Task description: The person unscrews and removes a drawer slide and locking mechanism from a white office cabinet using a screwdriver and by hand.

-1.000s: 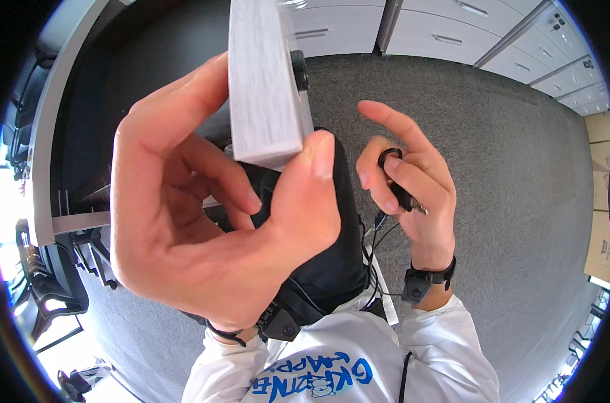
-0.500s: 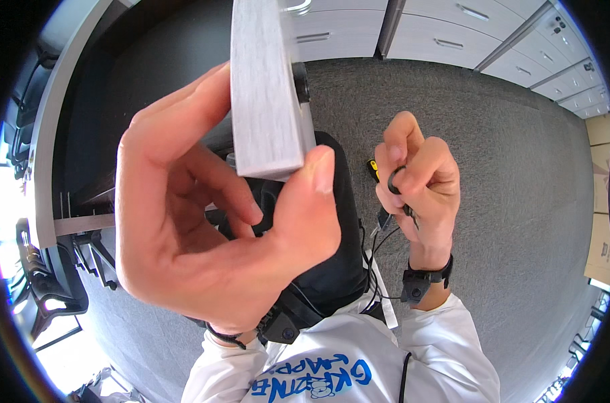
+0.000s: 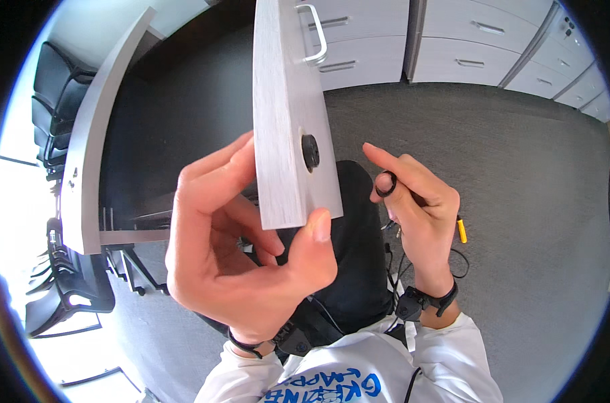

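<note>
A light grey wood-grain drawer front [image 3: 278, 121] stands upright before me, its narrow edge toward me. My left hand [image 3: 214, 285] grips its lower end, thumb on the near right corner and fingers behind on the left side. On the panel's right face sit a round black lock [image 3: 310, 152] and, farther up, a silver bar handle [image 3: 323, 37]. To the right of the panel, apart from it, my right hand [image 3: 426, 215] is curled with a small black ring [image 3: 385, 184] at the thumb tip. Small metallic bits show below those fingers, too small to name.
White drawer cabinets [image 3: 469, 40] line the far side. A desk [image 3: 83, 168] with a dark interior stands at left, black chairs [image 3: 70, 289] beyond it. A yellow-handled tool [image 3: 462, 231] lies on the grey carpet [image 3: 520, 201]. Black cables [image 3: 399, 265] hang near my right wrist.
The view has shifted, so the panel sits lower and its black lock and handle show more fully. My right hand has turned, its index finger now straighter. The left hand keeps its grip.
</note>
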Demonstrator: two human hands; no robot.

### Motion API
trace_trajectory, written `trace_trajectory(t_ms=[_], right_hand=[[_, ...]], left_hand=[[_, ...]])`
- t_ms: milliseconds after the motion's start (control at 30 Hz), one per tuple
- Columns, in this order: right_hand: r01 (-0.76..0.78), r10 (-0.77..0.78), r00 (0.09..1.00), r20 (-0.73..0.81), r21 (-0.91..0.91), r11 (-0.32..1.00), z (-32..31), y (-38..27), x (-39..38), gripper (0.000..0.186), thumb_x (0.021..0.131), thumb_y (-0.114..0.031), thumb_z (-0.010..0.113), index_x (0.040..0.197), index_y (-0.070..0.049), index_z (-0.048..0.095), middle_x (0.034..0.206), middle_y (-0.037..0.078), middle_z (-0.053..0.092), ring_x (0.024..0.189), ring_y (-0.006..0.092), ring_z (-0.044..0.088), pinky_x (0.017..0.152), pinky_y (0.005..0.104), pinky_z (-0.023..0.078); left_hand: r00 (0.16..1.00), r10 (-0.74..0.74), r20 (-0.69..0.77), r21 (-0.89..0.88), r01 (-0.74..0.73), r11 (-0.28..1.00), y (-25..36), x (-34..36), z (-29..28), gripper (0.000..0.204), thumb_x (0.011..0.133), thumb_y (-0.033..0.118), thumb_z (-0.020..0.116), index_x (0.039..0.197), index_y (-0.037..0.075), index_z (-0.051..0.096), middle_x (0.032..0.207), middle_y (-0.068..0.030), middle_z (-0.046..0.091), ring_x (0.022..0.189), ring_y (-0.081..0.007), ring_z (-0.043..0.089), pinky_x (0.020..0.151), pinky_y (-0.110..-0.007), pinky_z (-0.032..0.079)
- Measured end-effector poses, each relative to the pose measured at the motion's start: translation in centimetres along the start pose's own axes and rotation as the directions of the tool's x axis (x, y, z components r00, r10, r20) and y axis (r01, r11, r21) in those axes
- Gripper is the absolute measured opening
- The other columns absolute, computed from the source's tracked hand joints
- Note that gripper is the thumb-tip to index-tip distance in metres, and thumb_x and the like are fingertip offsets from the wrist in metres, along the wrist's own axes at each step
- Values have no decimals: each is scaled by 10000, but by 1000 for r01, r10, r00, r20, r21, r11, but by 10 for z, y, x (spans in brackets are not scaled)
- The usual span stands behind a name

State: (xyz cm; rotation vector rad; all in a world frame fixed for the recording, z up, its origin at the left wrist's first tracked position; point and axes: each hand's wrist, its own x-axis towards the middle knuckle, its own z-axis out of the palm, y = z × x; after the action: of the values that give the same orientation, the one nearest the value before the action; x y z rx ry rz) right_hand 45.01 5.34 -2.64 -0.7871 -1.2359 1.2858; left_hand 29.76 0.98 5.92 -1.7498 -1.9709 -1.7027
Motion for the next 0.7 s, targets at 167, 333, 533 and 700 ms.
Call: trace_trajectory(t_ms=[167, 333, 533, 700], right_hand=[[116, -117, 993, -4, -55, 992, 10, -8, 8, 395, 818, 147, 516, 1161, 22, 666, 814, 60, 602, 706, 106, 567, 628, 202, 437], [316, -320, 948, -2, -151, 937, 30, -13, 19, 373, 862, 107, 488, 1184, 25, 657, 790, 44, 592, 585, 43, 449, 520, 188, 347], [512, -523, 852, -6, -189, 838, 45, -12, 36, 386, 844, 138, 496, 1188, 38, 640, 786, 59, 638, 590, 33, 471, 512, 171, 366], [387, -387, 910, -151, -28, 922, 52, -14, 36, 167, 881, 67, 595, 1040, 17, 582, 817, 126, 694, 528, 27, 485, 477, 154, 383]], left_hand=[[1000, -27, -9, 14, 27, 1000, 1, 0, -1, 639, 688, 552, 778, 1000, 9, 653, 944, -73, 677, 760, -112, 654, 637, -203, 467], [999, -39, -19, 39, 40, 998, -1, 1, -4, 641, 704, 540, 757, 983, -24, 634, 984, -100, 662, 790, -126, 639, 670, -215, 468], [999, -35, -29, 41, 37, 998, -2, 2, -6, 644, 705, 522, 756, 978, -44, 619, 1011, -138, 649, 829, -154, 630, 704, -235, 466], [997, -54, -56, 11, 55, 998, 0, 2, -2, 653, 696, 532, 763, 964, -44, 612, 1011, -153, 649, 821, -156, 630, 698, -238, 465]])
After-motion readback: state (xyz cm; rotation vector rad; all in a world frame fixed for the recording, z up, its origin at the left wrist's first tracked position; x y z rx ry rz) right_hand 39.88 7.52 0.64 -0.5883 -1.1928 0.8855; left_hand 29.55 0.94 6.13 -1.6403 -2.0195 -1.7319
